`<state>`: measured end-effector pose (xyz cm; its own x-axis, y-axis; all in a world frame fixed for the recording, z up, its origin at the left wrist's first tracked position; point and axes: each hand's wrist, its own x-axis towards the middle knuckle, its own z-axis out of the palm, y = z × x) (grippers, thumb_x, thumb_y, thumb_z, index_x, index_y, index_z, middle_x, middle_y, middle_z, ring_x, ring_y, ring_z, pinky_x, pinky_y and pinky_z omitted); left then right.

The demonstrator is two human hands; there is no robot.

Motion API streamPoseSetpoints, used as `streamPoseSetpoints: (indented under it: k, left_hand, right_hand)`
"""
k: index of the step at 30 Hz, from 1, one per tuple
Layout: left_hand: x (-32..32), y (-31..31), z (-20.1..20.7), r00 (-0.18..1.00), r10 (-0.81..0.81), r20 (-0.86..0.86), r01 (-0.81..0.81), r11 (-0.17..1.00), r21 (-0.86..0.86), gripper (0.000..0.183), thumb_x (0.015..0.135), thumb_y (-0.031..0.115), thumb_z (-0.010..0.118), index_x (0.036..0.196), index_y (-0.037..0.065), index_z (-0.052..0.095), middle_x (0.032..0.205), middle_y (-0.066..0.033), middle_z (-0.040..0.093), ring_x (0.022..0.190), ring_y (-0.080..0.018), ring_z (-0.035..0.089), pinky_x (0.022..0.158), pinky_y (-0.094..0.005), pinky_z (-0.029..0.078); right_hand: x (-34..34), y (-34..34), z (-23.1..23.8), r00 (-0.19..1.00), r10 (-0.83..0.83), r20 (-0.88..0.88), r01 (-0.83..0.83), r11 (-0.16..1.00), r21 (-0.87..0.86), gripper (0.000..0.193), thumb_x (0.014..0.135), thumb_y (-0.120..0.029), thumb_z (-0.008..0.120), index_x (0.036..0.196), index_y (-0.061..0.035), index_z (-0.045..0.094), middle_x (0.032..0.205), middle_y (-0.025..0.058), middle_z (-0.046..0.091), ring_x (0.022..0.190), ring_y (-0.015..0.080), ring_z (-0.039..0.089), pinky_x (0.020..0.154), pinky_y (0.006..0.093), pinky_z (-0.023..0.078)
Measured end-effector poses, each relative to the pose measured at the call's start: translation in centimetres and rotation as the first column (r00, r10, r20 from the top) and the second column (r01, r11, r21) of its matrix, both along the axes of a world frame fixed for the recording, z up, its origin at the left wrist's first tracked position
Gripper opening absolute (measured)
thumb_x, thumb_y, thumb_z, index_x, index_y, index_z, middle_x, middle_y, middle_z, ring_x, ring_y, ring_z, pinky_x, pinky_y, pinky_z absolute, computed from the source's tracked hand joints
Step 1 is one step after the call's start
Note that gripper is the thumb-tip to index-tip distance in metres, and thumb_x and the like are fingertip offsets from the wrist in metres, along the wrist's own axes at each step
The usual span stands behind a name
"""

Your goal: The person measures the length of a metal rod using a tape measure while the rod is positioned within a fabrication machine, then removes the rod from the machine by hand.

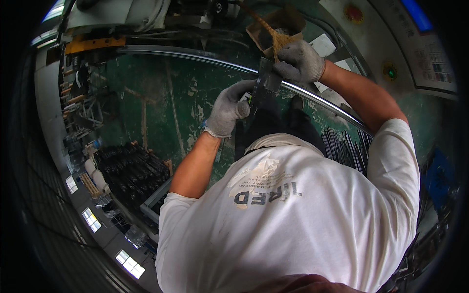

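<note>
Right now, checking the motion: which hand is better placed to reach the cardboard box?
Probably the right hand: it sits just below the cardboard box, atop the dark metal strip; the left hand grips lower.

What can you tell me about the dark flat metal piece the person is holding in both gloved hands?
The dark metal piece is a flat, narrow, blackish strip, dull and slightly shiny like steel. It stands roughly upright above the green floor, in front of a long curved rail. The right hand, in a grey knit glove, grips its upper end; the left hand, gloved alike, holds its lower part. Its lower end blends into dark trousers behind.
</note>
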<state>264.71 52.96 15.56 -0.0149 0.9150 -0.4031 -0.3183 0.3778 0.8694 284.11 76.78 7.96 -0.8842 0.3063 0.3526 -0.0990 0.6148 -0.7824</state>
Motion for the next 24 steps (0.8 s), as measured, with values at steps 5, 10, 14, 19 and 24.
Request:
streamPoseSetpoints:
  k: [5, 10, 14, 19, 24]
  left_hand:
    - [0.5, -0.3, -0.8, 0.999, 0.011, -0.032, -0.008, 0.997, 0.076, 0.1, 0.077, 0.066, 0.092, 0.144, -0.003, 0.064, 0.133, -0.0097, 0.072, 0.121, -0.0183, 0.066, 0.109, -0.0351, 0.051]
    - [1.0, 0.7, 1.8, 0.981, -0.003, -0.193, 0.013, 0.999, 0.051, 0.093, 0.089, 0.07, 0.081, 0.144, -0.004, 0.064, 0.131, -0.014, 0.073, 0.121, -0.0201, 0.067, 0.108, -0.0352, 0.052]
    - [1.1, 1.1, 3.9, 0.937, -0.058, -0.344, 0.069, 0.997, 0.019, 0.093, 0.095, 0.073, 0.071, 0.144, -0.005, 0.063, 0.129, -0.0161, 0.073, 0.119, -0.0207, 0.067, 0.106, -0.0347, 0.052]
    - [0.7, 0.9, 3.5, 0.902, -0.074, -0.425, 0.115, 0.991, 0.071, 0.093, 0.096, 0.073, 0.071, 0.143, -0.006, 0.064, 0.126, -0.0139, 0.073, 0.114, -0.0184, 0.067, 0.102, -0.0333, 0.053]
    - [1.9, 0.7, 3.5, 0.918, 0.022, -0.397, 0.001, 0.998, 0.058, 0.082, 0.098, 0.066, 0.075, 0.137, -0.006, 0.068, 0.117, -0.0085, 0.074, 0.106, -0.0147, 0.065, 0.096, -0.0316, 0.053]
  right_hand:
    - [-0.1, 0.8, 0.6, 0.999, 0.023, -0.038, -0.018, 0.992, 0.124, 0.034, 0.097, -0.027, 0.076, 0.077, -0.0001, 0.071, 0.067, 0.0195, 0.063, 0.057, 0.0349, 0.062, 0.057, 0.0452, 0.051]
    - [0.8, -1.4, -0.4, 0.99, -0.102, 0.101, 0.116, 0.983, -0.142, 0.033, 0.1, -0.03, 0.074, 0.09, 0.001, 0.076, 0.074, 0.021, 0.069, 0.062, 0.0342, 0.067, 0.061, 0.0447, 0.055]
    - [1.2, -1.9, 0.7, 0.966, -0.114, 0.233, 0.156, 0.973, -0.171, 0.033, 0.101, -0.032, 0.074, 0.098, 0.0006, 0.079, 0.08, 0.0209, 0.074, 0.066, 0.0343, 0.07, 0.065, 0.0436, 0.057]
    - [1.5, -2.1, 2.4, 0.931, -0.11, 0.349, 0.176, 0.971, -0.162, 0.038, 0.106, -0.037, 0.069, 0.105, 0.0004, 0.079, 0.088, 0.0219, 0.076, 0.074, 0.0356, 0.073, 0.074, 0.0447, 0.059]
    - [2.8, -2.3, 2.7, 0.929, -0.13, 0.347, 0.227, 0.939, -0.256, 0.046, 0.112, -0.042, 0.058, 0.114, -0.0013, 0.077, 0.101, 0.0229, 0.077, 0.092, 0.0367, 0.074, 0.088, 0.0463, 0.057]
